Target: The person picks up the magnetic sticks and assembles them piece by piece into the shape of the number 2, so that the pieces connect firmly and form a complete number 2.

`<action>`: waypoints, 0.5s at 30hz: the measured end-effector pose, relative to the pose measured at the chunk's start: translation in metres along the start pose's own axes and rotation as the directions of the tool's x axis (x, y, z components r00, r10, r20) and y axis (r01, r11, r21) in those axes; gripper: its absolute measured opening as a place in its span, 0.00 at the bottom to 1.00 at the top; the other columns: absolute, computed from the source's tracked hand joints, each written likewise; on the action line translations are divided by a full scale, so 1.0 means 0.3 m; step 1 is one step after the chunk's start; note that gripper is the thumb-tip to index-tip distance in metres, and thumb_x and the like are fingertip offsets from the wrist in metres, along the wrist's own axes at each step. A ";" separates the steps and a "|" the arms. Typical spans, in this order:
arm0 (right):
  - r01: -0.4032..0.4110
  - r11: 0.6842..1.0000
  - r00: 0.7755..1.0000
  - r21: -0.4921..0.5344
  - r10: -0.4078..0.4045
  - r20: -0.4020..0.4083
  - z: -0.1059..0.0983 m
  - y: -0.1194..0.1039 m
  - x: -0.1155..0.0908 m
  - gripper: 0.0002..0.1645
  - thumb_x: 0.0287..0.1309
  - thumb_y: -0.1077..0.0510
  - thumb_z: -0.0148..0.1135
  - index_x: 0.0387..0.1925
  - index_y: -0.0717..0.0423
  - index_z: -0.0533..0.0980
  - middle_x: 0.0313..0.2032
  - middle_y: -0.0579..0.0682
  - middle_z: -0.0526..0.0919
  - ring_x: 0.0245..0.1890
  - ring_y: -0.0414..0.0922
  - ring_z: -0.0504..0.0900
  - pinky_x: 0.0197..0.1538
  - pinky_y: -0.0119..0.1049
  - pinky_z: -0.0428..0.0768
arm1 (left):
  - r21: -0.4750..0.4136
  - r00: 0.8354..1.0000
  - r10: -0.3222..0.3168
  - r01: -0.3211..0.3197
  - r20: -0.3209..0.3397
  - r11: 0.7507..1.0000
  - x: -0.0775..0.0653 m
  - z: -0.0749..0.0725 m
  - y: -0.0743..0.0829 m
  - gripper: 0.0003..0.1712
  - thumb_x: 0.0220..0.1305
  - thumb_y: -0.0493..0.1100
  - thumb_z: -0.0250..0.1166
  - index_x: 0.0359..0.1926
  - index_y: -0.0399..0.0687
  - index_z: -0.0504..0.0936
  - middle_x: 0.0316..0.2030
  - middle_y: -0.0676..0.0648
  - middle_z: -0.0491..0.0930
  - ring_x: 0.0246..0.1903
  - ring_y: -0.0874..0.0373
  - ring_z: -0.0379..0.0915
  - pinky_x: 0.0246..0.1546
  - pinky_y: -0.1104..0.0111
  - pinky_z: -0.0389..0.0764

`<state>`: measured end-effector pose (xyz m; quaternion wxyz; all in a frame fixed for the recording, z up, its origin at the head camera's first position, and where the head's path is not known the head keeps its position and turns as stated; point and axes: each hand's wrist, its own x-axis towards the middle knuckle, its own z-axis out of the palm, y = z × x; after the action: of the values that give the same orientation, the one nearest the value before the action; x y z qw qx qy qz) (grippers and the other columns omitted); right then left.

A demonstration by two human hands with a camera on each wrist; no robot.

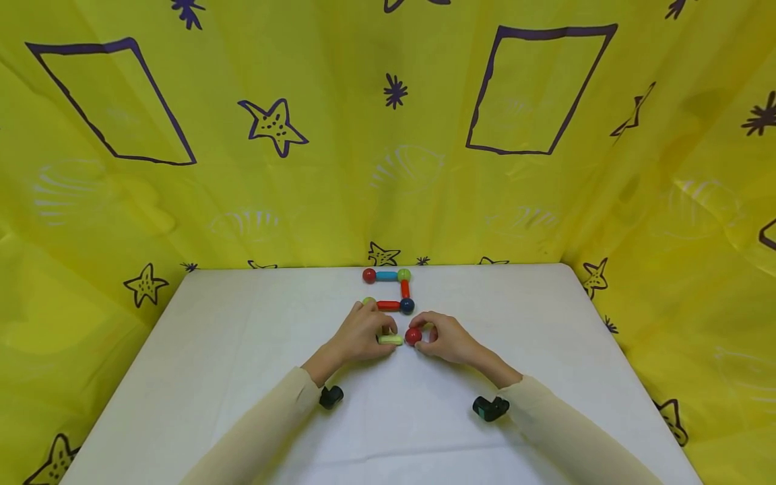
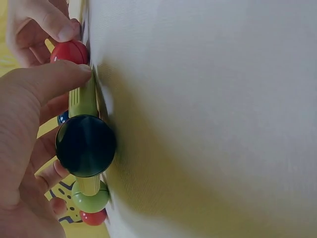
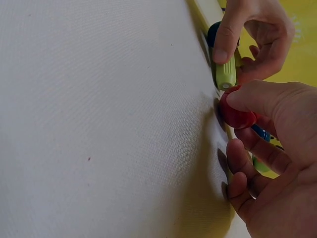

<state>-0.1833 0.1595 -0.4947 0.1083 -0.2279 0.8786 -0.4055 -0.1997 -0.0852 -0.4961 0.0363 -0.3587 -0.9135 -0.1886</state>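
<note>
In the head view, my left hand (image 1: 362,335) pinches a light green rod (image 1: 390,340) between thumb and fingers. A dark blue ball (image 2: 85,146) sits on this rod's near end in the left wrist view, and a yellowish rod (image 2: 89,185) leads on from it to a green ball (image 2: 90,199). My right hand (image 1: 447,338) pinches a glossy red ball (image 1: 413,336) close to the table. In the right wrist view, the red ball (image 3: 236,110) is right at the bare end of the green rod (image 3: 226,74).
Behind the hands lies a chain: a red ball (image 1: 369,275), blue rod (image 1: 386,276), green ball (image 1: 404,275), red rod (image 1: 405,289), dark blue ball (image 1: 407,306) and another red rod (image 1: 389,306). The white table (image 1: 242,323) meets a yellow patterned curtain (image 1: 339,202) at its back and sides.
</note>
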 end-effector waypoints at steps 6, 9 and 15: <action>0.008 1.000 1.000 -0.002 -0.008 -0.006 0.001 0.001 -0.002 0.21 0.58 0.62 0.74 0.53 0.53 0.80 0.45 0.49 0.84 0.28 0.42 0.73 0.32 0.31 0.74 | -0.006 1.000 -0.002 0.002 -0.006 1.000 -0.004 0.001 -0.002 0.09 0.56 0.53 0.78 0.35 0.58 0.89 0.25 0.63 0.80 0.36 0.60 0.62 0.40 0.63 0.61; 0.020 1.000 1.000 -0.002 -0.020 -0.011 0.002 0.002 -0.005 0.21 0.58 0.63 0.74 0.53 0.53 0.80 0.45 0.49 0.84 0.27 0.41 0.72 0.31 0.31 0.73 | -0.038 1.000 -0.002 0.001 -0.031 0.999 -0.010 0.002 -0.004 0.09 0.55 0.51 0.78 0.34 0.58 0.88 0.25 0.63 0.80 0.36 0.61 0.62 0.39 0.64 0.60; 0.028 1.000 0.999 0.000 -0.028 -0.018 0.003 0.001 -0.006 0.21 0.58 0.64 0.73 0.53 0.54 0.80 0.45 0.49 0.83 0.26 0.41 0.72 0.30 0.31 0.73 | -0.095 0.998 -0.025 0.020 -0.061 0.995 -0.015 0.006 -0.010 0.08 0.54 0.50 0.78 0.34 0.58 0.89 0.25 0.63 0.80 0.35 0.62 0.62 0.39 0.64 0.61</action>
<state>-0.1813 0.1600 -0.4957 0.0949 -0.2364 0.8762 -0.4092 -0.1982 -0.0895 -0.4998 0.0456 -0.3436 -0.9059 -0.2432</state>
